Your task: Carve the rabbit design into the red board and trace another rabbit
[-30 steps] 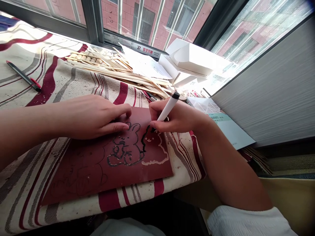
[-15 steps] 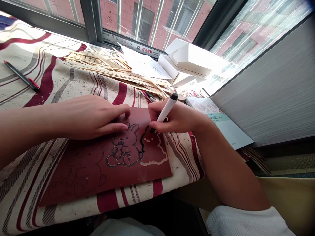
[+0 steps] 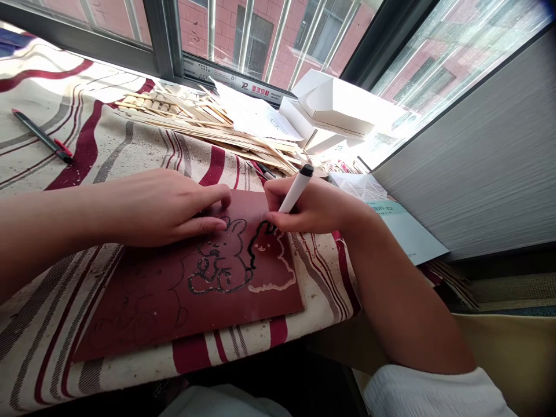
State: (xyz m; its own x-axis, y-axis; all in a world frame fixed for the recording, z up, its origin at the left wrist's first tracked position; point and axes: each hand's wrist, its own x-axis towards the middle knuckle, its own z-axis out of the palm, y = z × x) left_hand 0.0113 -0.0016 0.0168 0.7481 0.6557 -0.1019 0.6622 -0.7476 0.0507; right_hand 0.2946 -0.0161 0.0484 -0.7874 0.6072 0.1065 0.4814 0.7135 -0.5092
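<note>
**Black line creeps over a rabbit's head on a dark red sheet**

A person sits at a window ledge, and the black line from their marker has just grown a little. It now curls rightward over the top of a pale-outlined rabbit (image 3: 271, 266), where a moment ago it stopped at that rabbit's left side. The right hand (image 3: 308, 208) is closed around a white marker (image 3: 296, 186), held like a pen, its tip hidden behind the fingers. The left hand (image 3: 165, 208) lies open and relaxed, its fingertips resting on the upper part of the sheet. The dark red sheet (image 3: 130, 313) lies flat on a striped cloth (image 3: 56, 110), with a black-outlined rabbit (image 3: 219, 260) beside the pale one and faint pencil-like lines at its lower left. Beyond it are a heap of wooden sticks (image 3: 204, 124), papers (image 3: 256, 116) and a white box (image 3: 334, 107).
</note>
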